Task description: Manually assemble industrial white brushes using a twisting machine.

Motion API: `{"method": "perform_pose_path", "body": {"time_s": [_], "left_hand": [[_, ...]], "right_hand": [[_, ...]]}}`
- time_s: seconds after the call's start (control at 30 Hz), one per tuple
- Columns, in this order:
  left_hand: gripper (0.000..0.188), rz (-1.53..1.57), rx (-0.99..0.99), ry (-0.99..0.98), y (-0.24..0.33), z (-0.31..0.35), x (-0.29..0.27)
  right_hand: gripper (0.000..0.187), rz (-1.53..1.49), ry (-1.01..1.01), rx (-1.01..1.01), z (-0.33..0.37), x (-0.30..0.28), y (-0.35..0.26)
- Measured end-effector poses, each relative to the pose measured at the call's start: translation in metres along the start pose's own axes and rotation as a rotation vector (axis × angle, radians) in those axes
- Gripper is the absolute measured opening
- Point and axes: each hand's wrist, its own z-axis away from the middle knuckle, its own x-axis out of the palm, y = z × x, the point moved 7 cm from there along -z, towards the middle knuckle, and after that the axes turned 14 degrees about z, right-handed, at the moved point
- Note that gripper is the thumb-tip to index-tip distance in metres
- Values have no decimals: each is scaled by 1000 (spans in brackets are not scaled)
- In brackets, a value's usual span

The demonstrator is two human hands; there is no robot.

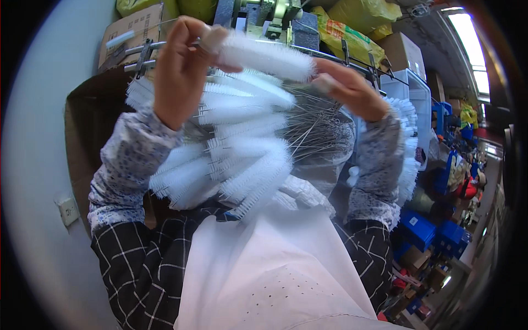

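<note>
A white bristle brush (267, 58), long and cylindrical, is held up crosswise between my two hands. At its left end, the thumb and fingers of my left hand (184, 69) are closed round it. My right hand (355, 91) is somewhat blurred, its thumb and fingers closed at the brush's right end. Below lies a heap of similar white brushes (247, 143). Their thin twisted-wire stems (319, 124) point right in a dense bundle, partly over clear plastic.
Beyond my hands stands a metal machine (272, 22) with horizontal rods (146, 55). An open cardboard box (82, 126) is at the left beside a wall. More white brushes (408, 143) and a pale plastic crate (421, 104) are on the right. Yellow sacks (357, 41) lie behind.
</note>
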Motion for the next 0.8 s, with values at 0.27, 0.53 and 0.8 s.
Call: {"method": "perform_pose_path", "body": {"time_s": [0.27,0.53,0.8], "left_hand": [[25,-311,-451,-61,6,43,-62],[11,-894,-701,-327,-1,153,-107],[14,-976,-775,-173,4,158,-116]], "right_hand": [[35,914,640,221,-10,-30,56],[31,1074,548,707,-10,-56,142],[31,971,515,625,-15,-52,148]]}}
